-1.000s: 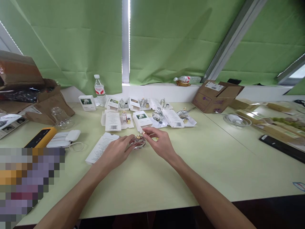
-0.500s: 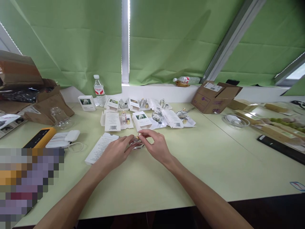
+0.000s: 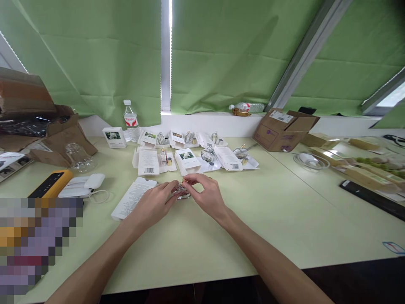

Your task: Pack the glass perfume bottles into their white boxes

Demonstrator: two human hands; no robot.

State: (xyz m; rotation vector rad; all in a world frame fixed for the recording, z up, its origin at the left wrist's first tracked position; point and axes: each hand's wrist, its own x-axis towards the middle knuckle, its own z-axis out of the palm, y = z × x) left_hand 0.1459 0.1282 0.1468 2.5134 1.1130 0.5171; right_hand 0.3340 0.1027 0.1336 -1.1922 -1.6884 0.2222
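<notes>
A small clear glass bottle with a gold-coloured neck is on the table between my hands. My left hand grips its left side with the fingertips. At its top, the thumb and forefinger of my right hand pinch the gold-coloured part. Beside my left wrist lies a white printed carton. Just beyond my hands is a white box with a flower picture. A small bottle and a gold cap stand by another white box.
More opened white boxes and glass bottles stand at the back. A water bottle is behind them. A brown carton is at the back right, an orange power bank and white chargers at the left.
Both hands keep their hold on the glass bottle. My right fingertips sit slightly lower over its gold-coloured top. The whole view has shifted very slightly.
</notes>
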